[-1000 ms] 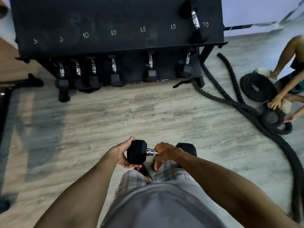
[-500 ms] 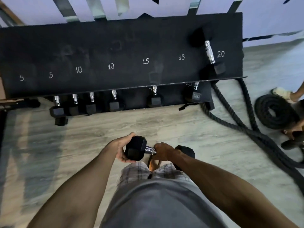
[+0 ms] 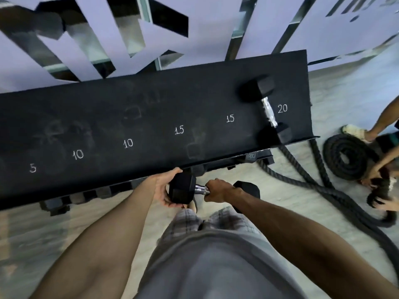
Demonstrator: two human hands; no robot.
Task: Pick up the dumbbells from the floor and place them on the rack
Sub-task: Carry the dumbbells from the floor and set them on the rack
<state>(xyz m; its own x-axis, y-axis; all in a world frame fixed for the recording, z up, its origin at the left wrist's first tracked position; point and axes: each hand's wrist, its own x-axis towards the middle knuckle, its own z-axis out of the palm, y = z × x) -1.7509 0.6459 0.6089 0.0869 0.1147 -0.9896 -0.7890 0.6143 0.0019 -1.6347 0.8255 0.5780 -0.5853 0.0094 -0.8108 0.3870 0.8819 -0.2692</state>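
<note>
I carry a black hex dumbbell (image 3: 182,188) with a chrome handle at waist height, just in front of the rack's front edge. My right hand (image 3: 218,190) is closed around the handle. My left hand (image 3: 165,188) cups the left head from the side and below. The right head (image 3: 248,187) shows past my right wrist. The black rack (image 3: 133,126) has a flat top shelf chalked with 5, 10, 10, 15, 15, 20. One dumbbell (image 3: 266,108) lies on that shelf beside the 20 mark.
Several smaller dumbbells (image 3: 58,206) sit on the lower shelf, mostly hidden under the top one. Thick black battle ropes (image 3: 343,160) lie coiled on the floor to the right, where another person's hands (image 3: 380,190) handle them. A patterned wall stands behind the rack.
I have walked up to the rack; it now fills the view and the dumbbell is at its front edge. My grip is unchanged.
</note>
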